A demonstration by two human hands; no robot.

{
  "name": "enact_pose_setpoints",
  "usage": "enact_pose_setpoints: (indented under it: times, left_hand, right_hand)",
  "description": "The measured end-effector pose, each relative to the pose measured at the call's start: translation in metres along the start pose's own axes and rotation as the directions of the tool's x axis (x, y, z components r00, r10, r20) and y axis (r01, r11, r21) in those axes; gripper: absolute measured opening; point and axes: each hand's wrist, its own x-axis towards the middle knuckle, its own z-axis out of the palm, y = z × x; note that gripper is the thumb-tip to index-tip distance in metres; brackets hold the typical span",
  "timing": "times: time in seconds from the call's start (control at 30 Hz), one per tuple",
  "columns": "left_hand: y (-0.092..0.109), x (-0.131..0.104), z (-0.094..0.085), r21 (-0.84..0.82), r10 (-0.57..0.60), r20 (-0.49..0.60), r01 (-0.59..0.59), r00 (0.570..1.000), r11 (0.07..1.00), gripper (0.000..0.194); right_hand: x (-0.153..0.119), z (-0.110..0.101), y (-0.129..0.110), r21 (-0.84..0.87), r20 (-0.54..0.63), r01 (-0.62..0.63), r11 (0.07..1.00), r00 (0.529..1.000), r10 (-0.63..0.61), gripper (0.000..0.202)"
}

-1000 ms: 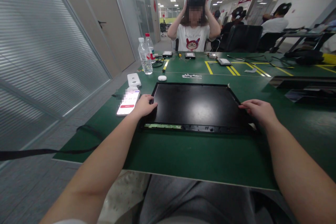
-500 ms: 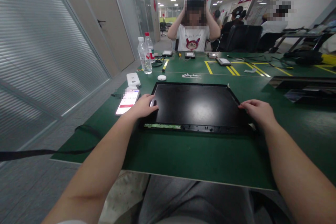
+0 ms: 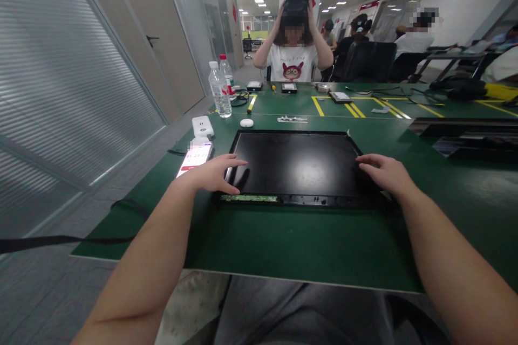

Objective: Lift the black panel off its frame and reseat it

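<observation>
A black display panel [image 3: 291,164] lies flat on the green table, its dark glossy face up in a thin frame. Along its near edge a green circuit board strip [image 3: 249,199] shows at the left. My left hand [image 3: 216,173] is over the panel's left edge, thumb and fingers spread apart, with nothing in its grasp. At the right edge, my right hand [image 3: 384,172] has its fingertips and thumb close together on the frame. The underside of that grip is hidden.
Left of the panel lie a lit phone [image 3: 198,154], a white power bank [image 3: 203,126] and a white earbud case [image 3: 246,123]. Water bottles [image 3: 219,91] stand behind. Dark panels [image 3: 477,145] lie at right. Across the table [image 3: 291,248], a person [image 3: 293,59] holds their headgear.
My left hand has come off the left edge and spread its fingers. My right hand stays at the right edge, its fingertips slightly further in. The camera view has shifted a little.
</observation>
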Motion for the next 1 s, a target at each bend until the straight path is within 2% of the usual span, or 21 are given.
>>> enact_pose_setpoints:
  times: [0.17,0.33,0.6,1.0]
  left_hand:
    - [0.000,0.001,-0.001,-0.005,0.020,-0.012,-0.020,1.000,1.000,0.103]
    - [0.004,0.001,-0.003,-0.032,0.056,-0.066,-0.058,0.996,0.998,0.097]
    - [0.006,-0.001,-0.004,-0.003,0.024,-0.115,-0.025,0.993,1.000,0.093]
    - [0.010,-0.003,-0.005,0.077,0.027,-0.093,-0.020,0.995,0.997,0.086]
  right_hand:
    - [0.001,0.001,0.000,-0.016,0.061,-0.023,1.000,0.998,0.024,0.019]
    - [0.001,0.001,-0.001,-0.021,0.059,-0.005,1.000,0.998,0.006,0.016]
    - [0.000,0.000,-0.005,-0.048,0.053,-0.013,0.999,0.998,0.015,0.013]
    - [-0.002,0.001,-0.007,-0.036,0.042,-0.053,0.998,0.998,0.055,0.016]
